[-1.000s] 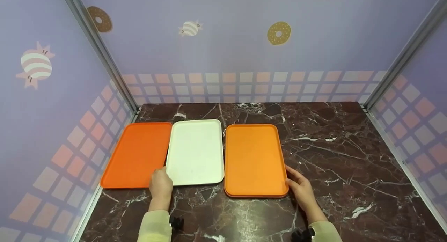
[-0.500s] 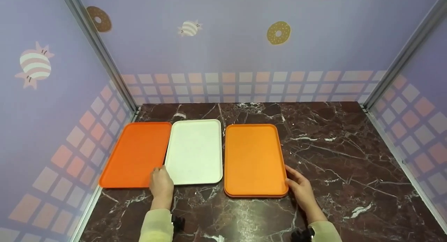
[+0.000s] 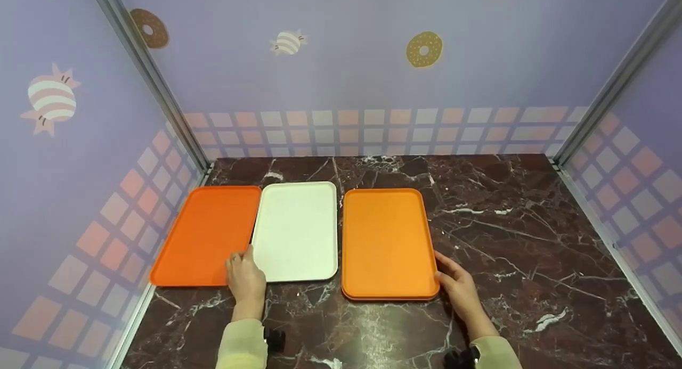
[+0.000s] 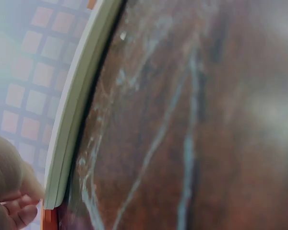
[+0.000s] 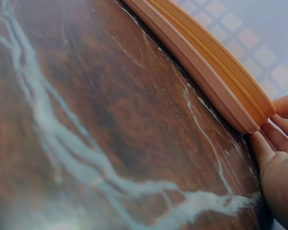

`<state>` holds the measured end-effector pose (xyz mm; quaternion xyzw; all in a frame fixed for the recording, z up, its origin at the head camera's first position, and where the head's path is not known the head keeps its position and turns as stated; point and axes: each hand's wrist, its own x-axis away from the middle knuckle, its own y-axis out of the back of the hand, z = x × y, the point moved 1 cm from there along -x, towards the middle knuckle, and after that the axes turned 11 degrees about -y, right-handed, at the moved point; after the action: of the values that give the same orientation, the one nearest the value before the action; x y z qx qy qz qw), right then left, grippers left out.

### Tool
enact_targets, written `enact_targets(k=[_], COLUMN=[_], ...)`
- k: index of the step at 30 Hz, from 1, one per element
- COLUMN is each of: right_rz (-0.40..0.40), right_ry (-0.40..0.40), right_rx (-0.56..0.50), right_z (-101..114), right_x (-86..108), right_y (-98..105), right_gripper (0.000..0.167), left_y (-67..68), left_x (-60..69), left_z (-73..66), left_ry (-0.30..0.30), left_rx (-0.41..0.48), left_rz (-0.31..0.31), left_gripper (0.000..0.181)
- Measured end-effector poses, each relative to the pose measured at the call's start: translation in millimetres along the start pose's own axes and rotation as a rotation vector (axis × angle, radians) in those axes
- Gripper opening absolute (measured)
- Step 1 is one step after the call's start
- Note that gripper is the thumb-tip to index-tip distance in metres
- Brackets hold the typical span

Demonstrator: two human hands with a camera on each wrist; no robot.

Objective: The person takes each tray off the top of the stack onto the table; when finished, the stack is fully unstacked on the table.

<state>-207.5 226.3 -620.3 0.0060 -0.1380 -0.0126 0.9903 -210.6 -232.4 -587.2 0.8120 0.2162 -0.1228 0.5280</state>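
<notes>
Three spots on the table hold trays: an orange-red tray [image 3: 210, 233] at left, a white tray [image 3: 295, 230] in the middle and a yellow-orange tray [image 3: 389, 241] at right. My left hand [image 3: 246, 281] is at the white tray's near left corner, over the orange-red tray's edge. Its fingers are loosely bent, and one digit touches the white rim in the left wrist view. Under the yellow-orange tray lies a pinkish tray [image 5: 201, 72]. My right hand [image 3: 461, 292] rests its fingertips and thumb against the right side of this stack.
The dark marbled table [image 3: 511, 252] extends to the right of the stack and in front of the trays. Purple walls [image 3: 351, 55] with donut and candy pictures enclose the back and sides.
The white and orange-red trays have shifted very slightly left. My left hand's fingers have loosened and reach a little farther forward. The right hand and its stack look unmoved.
</notes>
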Motion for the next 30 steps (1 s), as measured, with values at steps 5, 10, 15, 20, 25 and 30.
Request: enact_targets(k=[5,10,15,20,25,30], right_rz=[-0.013,-0.008,-0.007,0.006,0.002,-0.003], right_ry=[0.003,-0.008,-0.007,0.0,-0.008,0.001], right_rx=[0.021,0.018,0.014,-0.013,-0.015,-0.017], right_z=[0,1,2,1,0,-1], right_x=[-0.2,0.9,1.2,1.3,1.0,0.2], right_y=[0,-1,-1,-1,-1,-1], right_gripper=[0.052,0.052,0.052,0.052,0.053,0.052], left_y=[2.9,2.7,-3.1,-8.6,-14.9,-22.8], left_x=[2.9,5.6,7.1,10.1,13.1,17.5], left_z=[-5.3,-9.3,-14.1,-21.5,-33.4,-48.1], left_ry=[0.041,0.117,0.114,0.084,0.072,0.032], left_rx=[0.106,0.202,0.279,0.372,0.502,0.629], left_rz=[0.001,0.021,-0.041,-0.075,-0.052,0.059], left_gripper=[0.04,0.045,0.044,0.045,0.051,0.061])
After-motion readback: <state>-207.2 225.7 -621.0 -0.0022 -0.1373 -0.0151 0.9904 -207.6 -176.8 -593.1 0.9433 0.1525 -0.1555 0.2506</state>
